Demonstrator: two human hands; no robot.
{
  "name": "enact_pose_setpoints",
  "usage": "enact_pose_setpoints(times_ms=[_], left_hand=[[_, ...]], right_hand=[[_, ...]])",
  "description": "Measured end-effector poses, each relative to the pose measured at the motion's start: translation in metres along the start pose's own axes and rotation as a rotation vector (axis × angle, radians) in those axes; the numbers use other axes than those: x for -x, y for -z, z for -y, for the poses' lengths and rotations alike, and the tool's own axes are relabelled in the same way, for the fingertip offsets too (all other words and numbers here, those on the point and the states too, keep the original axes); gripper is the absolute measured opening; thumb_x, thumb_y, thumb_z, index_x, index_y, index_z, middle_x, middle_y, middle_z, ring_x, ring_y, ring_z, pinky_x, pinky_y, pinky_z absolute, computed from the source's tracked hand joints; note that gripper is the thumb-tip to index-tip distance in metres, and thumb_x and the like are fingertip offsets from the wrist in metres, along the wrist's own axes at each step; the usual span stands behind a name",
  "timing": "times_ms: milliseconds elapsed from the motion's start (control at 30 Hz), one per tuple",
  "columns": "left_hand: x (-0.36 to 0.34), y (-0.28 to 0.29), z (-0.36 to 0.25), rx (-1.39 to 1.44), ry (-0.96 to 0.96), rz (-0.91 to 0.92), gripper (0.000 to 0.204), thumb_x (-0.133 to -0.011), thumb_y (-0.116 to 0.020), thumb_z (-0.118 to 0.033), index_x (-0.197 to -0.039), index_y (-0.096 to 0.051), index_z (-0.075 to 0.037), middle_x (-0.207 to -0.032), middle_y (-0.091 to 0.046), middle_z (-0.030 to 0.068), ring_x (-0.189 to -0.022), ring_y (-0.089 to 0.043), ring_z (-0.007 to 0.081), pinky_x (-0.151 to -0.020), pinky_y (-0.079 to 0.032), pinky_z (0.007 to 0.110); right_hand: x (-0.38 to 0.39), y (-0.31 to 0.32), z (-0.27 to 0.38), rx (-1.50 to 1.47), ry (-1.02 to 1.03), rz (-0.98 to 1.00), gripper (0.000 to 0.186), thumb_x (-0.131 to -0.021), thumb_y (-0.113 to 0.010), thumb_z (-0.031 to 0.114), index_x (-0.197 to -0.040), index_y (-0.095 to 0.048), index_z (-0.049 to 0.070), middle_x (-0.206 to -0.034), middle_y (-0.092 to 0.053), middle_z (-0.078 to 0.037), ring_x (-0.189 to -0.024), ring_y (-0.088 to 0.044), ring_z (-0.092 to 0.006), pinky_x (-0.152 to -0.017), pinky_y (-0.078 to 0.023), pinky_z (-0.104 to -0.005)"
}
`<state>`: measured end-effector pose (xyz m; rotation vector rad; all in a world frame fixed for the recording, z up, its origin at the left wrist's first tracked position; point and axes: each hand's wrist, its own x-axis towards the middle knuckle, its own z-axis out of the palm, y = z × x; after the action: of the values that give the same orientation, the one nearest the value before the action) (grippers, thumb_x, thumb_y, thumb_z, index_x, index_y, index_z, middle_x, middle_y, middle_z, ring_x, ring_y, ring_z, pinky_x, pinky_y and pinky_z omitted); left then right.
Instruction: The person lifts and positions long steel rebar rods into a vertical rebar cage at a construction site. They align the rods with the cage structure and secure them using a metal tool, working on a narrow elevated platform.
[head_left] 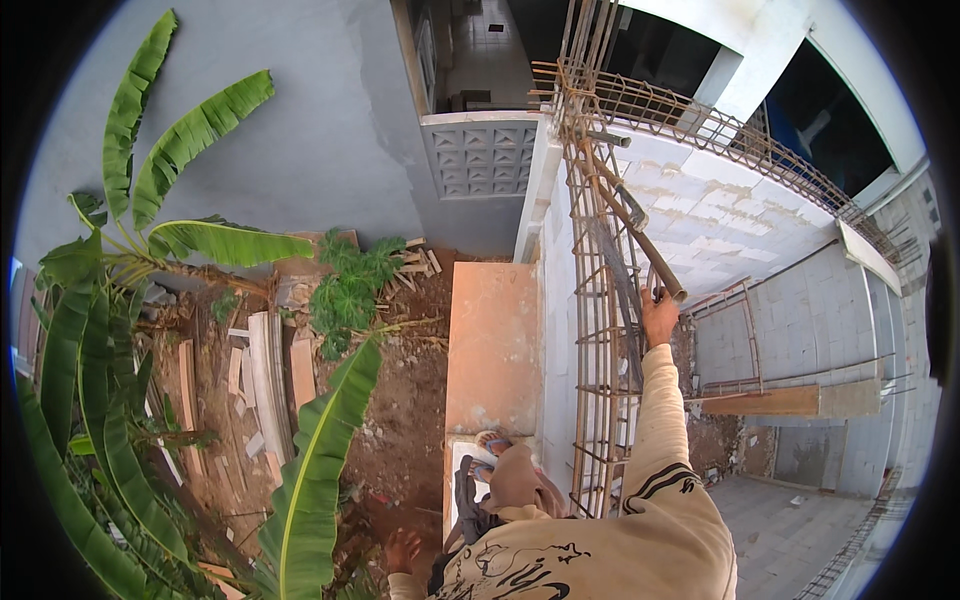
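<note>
My right arm stretches forward along the top of the white block wall. At its end, my right hand is closed round the near end of a rusty metal pipe. The pipe slants away to the far left, over a rusty rebar cage that runs lengthwise along the wall top. A dark grey strip lies inside the cage, left of the pipe. Low on the left, beside my body, my left hand hangs with fingers apart, holding nothing.
My sandalled foot stands near an orange-brown board, high above the ground. Upright rebar rises at the far corner, where another rebar cage branches right. Banana leaves and planks lie left; a tiled floor is below right.
</note>
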<state>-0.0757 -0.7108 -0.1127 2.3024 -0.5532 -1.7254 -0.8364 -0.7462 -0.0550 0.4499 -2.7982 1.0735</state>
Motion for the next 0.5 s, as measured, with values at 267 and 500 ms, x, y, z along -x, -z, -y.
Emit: enact_pose_setpoints(times_ms=[267, 500], left_hand=[[0.004, 0.014, 0.030, -0.025, 0.083, -0.033, 0.047, -0.099, -0.055, -0.037, -0.140, -0.049, -0.015, -0.112, -0.070, 0.0079, -0.083, -0.068, 0.0206, -0.069, -0.050, 0.034], [0.011, 0.017, 0.035, -0.032, 0.043, 0.005, 0.047, -0.100, -0.054, -0.037, -0.138, -0.051, -0.010, -0.112, -0.070, 0.0092, -0.083, -0.068, 0.0197, -0.069, -0.050, 0.035]], right_hand=[[-0.064, 0.072, -0.008, -0.858, -0.292, -0.322, 0.034, -0.094, -0.066, 0.019, -0.108, -0.050, -0.008, -0.105, -0.059, -0.016, -0.089, -0.064, -0.0229, -0.080, -0.057, -0.0384], [-0.132, 0.042, 0.008, -0.871, 0.005, -0.287, 0.036, -0.092, -0.067, 0.012, -0.115, -0.044, -0.005, -0.104, -0.056, -0.015, -0.098, -0.062, -0.0238, -0.082, -0.051, -0.0357]])
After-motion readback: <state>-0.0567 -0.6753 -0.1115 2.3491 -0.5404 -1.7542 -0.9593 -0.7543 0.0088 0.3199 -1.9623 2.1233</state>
